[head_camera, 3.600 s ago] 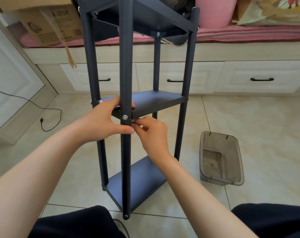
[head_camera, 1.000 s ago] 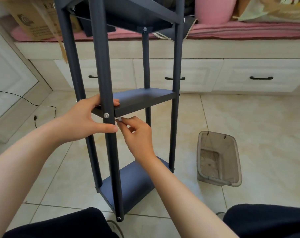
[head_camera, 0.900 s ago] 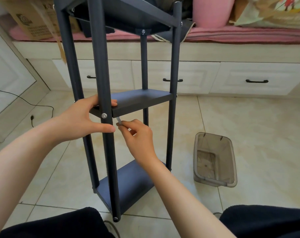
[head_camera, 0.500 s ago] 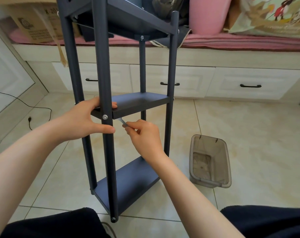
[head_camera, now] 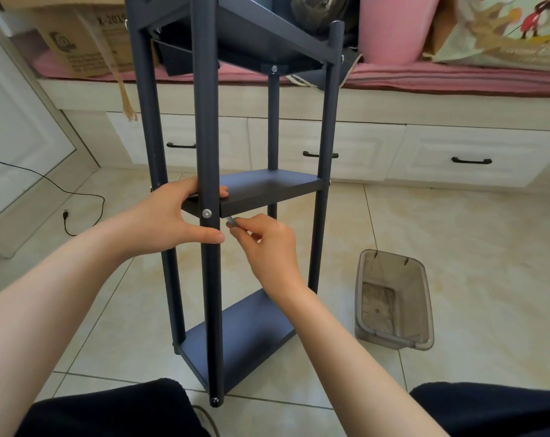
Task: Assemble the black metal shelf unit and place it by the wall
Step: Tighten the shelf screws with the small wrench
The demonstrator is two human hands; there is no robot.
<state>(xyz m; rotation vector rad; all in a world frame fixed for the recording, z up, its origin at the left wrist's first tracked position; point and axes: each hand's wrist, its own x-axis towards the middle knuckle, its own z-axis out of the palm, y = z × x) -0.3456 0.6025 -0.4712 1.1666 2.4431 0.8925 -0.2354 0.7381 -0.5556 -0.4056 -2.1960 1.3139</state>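
Observation:
The black metal shelf unit (head_camera: 269,187) stands upright on the tiled floor in front of me, with three shelves and four posts. My left hand (head_camera: 169,219) grips the near front post (head_camera: 209,137) at the middle shelf, fingers on the shelf top and thumb under the screw head (head_camera: 207,213). My right hand (head_camera: 267,244) pinches a small silver tool (head_camera: 230,220), whose tip sits just under the middle shelf's front edge, right of that post.
A clear plastic bin (head_camera: 393,301) lies on the floor to the right. White drawers (head_camera: 469,159) under a pink-cushioned bench run along the back. A cardboard box (head_camera: 84,36) sits at the upper left, and a black cable (head_camera: 65,197) trails on the left floor. My knees (head_camera: 110,408) frame the bottom.
My right hand has drawn back slightly to the right from the post, still pinching the tool. The left hand keeps its grip. The view has tilted up a little.

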